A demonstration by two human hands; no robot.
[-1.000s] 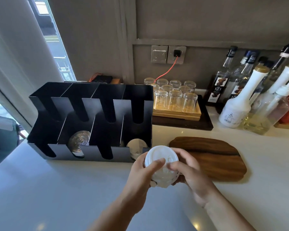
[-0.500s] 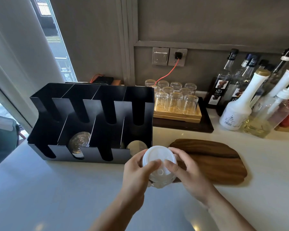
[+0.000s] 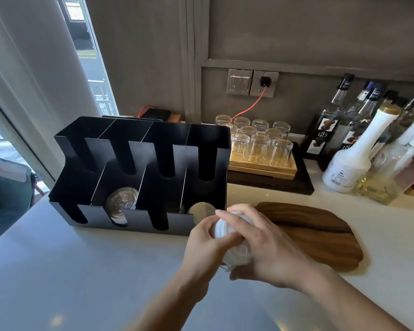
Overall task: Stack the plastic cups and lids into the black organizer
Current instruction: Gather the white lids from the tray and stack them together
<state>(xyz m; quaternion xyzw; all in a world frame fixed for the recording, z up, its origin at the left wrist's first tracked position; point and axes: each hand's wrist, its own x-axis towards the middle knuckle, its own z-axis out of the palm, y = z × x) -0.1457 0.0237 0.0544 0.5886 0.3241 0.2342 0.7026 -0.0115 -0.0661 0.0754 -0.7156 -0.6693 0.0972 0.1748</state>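
Observation:
A stack of white plastic lids is held between both my hands just in front of the black organizer's right end. My left hand grips its near left side. My right hand covers its top and right side, hiding most of the stack. The black organizer stands on the white counter, with slotted front walls and several compartments. Clear plastic lids lie in its second front compartment from the left. A pale round lid or cup shows in the rightmost front compartment.
A dark wooden board lies on the counter just right of my hands. Behind it a wooden tray with several upturned glasses sits on a black mat. Syrup bottles crowd the back right. A window and curtain are on the left.
My hands have tipped the lid stack so its flat top turns away toward the organizer, and my right hand has closed over it. The view has shifted slightly downward.

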